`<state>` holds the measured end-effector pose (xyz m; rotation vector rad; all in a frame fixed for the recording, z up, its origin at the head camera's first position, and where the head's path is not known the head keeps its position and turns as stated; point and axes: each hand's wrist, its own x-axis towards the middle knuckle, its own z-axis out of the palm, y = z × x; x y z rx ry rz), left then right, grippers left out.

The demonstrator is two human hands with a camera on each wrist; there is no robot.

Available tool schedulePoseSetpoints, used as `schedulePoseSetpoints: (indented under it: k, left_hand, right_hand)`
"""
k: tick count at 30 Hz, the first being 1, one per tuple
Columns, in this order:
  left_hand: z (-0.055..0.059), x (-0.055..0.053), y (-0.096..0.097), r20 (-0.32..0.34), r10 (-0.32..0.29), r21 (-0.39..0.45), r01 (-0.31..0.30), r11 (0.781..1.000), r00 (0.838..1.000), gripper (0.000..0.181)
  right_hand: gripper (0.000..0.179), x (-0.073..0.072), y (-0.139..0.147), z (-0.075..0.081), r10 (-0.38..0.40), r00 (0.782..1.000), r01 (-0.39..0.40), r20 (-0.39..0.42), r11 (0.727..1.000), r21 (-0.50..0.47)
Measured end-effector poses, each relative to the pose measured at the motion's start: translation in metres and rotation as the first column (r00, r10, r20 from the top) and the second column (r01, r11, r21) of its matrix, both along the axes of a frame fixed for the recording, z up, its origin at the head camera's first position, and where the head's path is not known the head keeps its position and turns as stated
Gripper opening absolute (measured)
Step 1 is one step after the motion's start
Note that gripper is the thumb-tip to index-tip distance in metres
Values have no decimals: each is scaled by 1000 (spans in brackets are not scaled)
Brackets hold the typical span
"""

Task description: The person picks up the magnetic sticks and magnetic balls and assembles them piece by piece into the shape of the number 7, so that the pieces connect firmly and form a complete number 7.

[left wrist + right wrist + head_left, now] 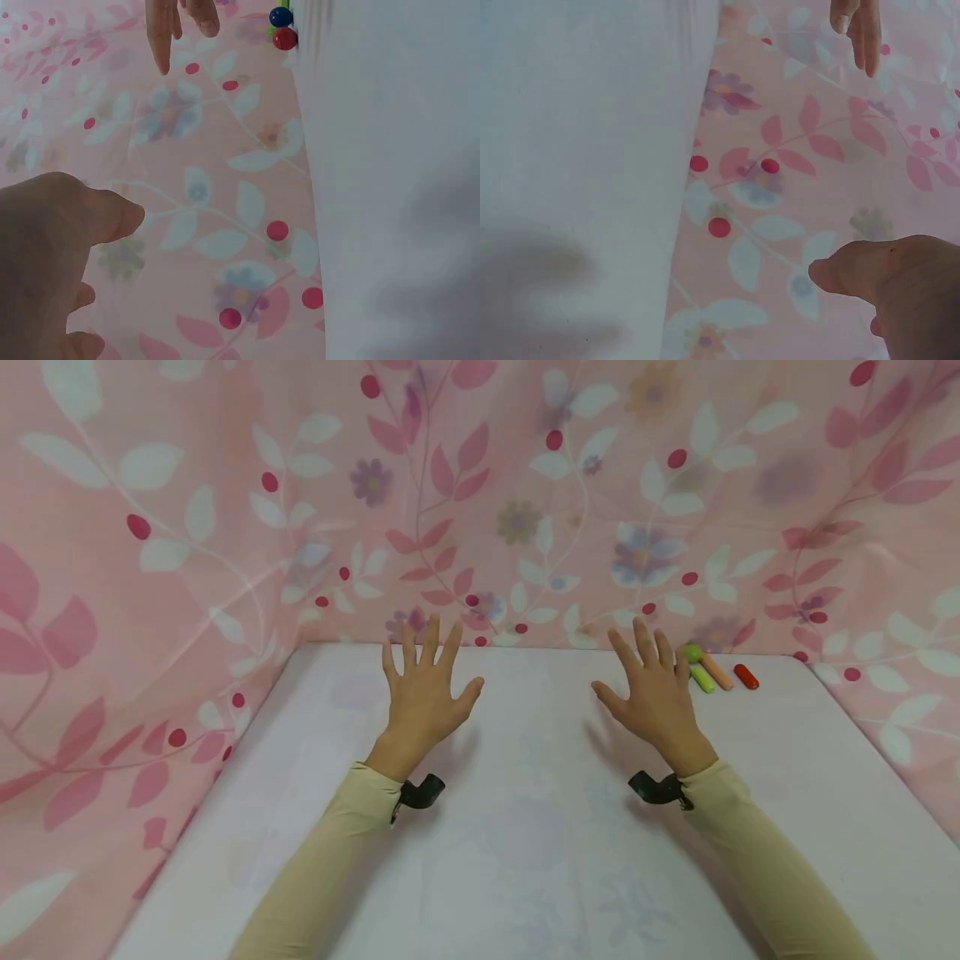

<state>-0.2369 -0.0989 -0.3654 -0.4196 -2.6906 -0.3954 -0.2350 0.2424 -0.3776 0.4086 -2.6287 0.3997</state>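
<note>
Both hands hover over the white table with fingers spread and nothing in them. My left hand (422,702) is left of the middle, palm down, its fingertips near the table's back edge. On the other side my right hand (654,697) mirrors it, thumb pointing inward. Just beyond the right hand's outer fingers lie a green ball (692,652), an orange stick (717,670) and a light green stick (702,678). A red stick (746,677) lies a little farther right. In the left wrist view, a blue ball-like end (281,16) and a red one (284,38) show.
The white table (525,860) runs back to a pink flowered curtain (517,518), which also hangs along the left and right sides. A small black wrist camera (422,792) juts inward from the left cuff, and another (654,787) from the right cuff.
</note>
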Motion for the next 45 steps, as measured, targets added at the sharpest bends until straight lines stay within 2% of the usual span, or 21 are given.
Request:
schedulePoseSetpoints:
  k: [3, 7, 10, 15, 24, 28, 34, 40, 45]
  left_hand:
    - [-1, -3, 10, 16, -50, 77, 49, 996, 999, 81]
    - [-1, -6, 25, 53, -133, 188, 121, 975, 990, 77]
    - [-1, -8, 38, 69, -196, 251, 173, 953, 978, 75]
    - [-2, -11, 58, 107, -268, 310, 224, 924, 957, 75]
    - [-11, -23, 94, 230, -348, 370, 249, 895, 909, 73]
    - [-13, -26, 108, 261, -369, 376, 258, 890, 892, 72]
    - [-17, -27, 127, 293, -403, 381, 280, 881, 867, 70]
    - [-27, -26, 141, 313, -416, 391, 283, 876, 854, 69]
    - [-31, -22, 148, 333, -421, 405, 275, 872, 844, 69]
  right_hand:
    - [75, -4, 6, 1, 56, 998, -58, -35, 997, -54]
    - [70, -11, 15, 2, 108, 993, -112, -44, 988, -110]
    - [68, -14, 23, 3, 114, 993, -110, 17, 983, -148]
    - [61, -21, 35, 3, 91, 988, -66, 125, 979, -192]
    - [49, -41, 60, -4, 69, 982, -35, 176, 980, -194]
    - [48, -50, 72, -6, 58, 971, -17, 233, 985, -172]
    - [47, -65, 85, -12, 27, 941, 32, 338, 985, -168]
    - [46, -75, 92, -18, 20, 912, 55, 409, 984, -171]
    - [44, -78, 94, -20, 0, 903, 74, 430, 985, -156]
